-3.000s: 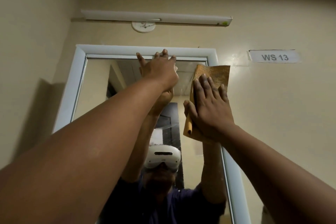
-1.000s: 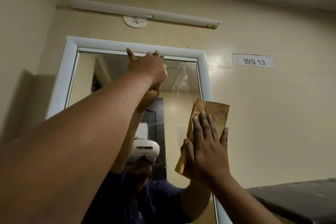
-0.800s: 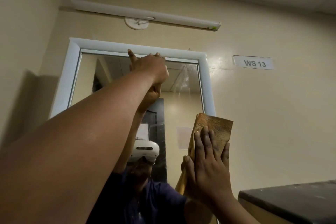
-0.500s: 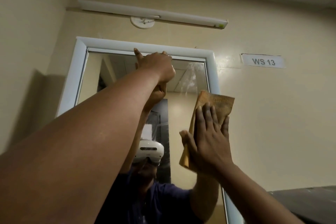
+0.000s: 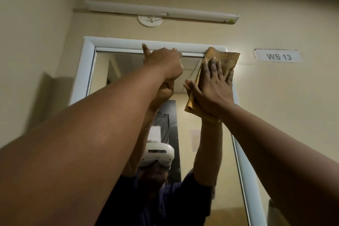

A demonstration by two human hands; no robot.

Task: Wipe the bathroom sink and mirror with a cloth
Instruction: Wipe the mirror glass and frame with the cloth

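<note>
Two hands are working high on the mirror [image 5: 128, 71]. I am watching the right hand [image 5: 212, 90] pressing the folded tan cloth [image 5: 223, 58] flat against the glass at the upper right corner, fingers straight and spread over it, thumb out to the side; the cloth's top edge is overlapping the white frame [image 5: 80, 71] and the wall beside it. The left hand [image 5: 165, 64] is bracing against the frame's top rail, index finger pointing up; whether its remaining fingers are curled or gripping anything I cannot tell. I am judging the mirror-wiping step to be in hand, at the top of the glass. The sink is not showing. The next move, in my assessment, is calling for a firm, even stroke across or down the glass, keeping the palm flat so the cloth is not slipping free. A tube light [image 5: 161, 12] and a label reading "WS 13" [image 5: 278, 56] are sitting on the wall.
</note>
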